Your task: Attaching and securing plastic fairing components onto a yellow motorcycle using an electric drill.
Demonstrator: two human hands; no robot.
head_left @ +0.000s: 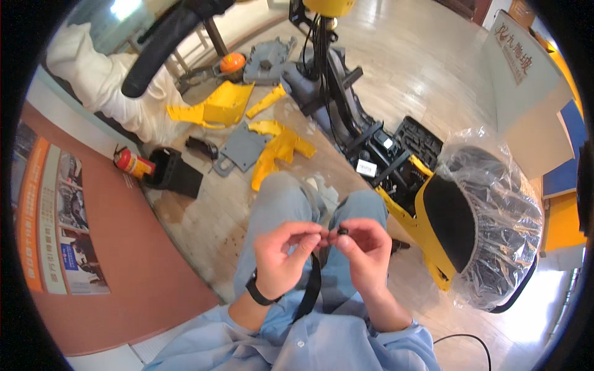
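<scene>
Wood-look flooring (427, 74) bears a partly stripped yellow-and-black scooter (445, 222), clear plastic wrap (504, 222) over its seat. Toward the floor's left edge lie yellow body panels (216, 105). Above the knees, the right hand (370, 256) pinches a small black part (343, 231); the left hand (286, 256) meets it, fingertips together, its hold impossible to tell.

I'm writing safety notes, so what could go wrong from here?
The small black part pinched in the right hand might slip and get lost on the floor. The yellow panel lying just beyond the knees could be stepped on and cracked. Something dropped might also fall into the exposed frame to the right.
</scene>
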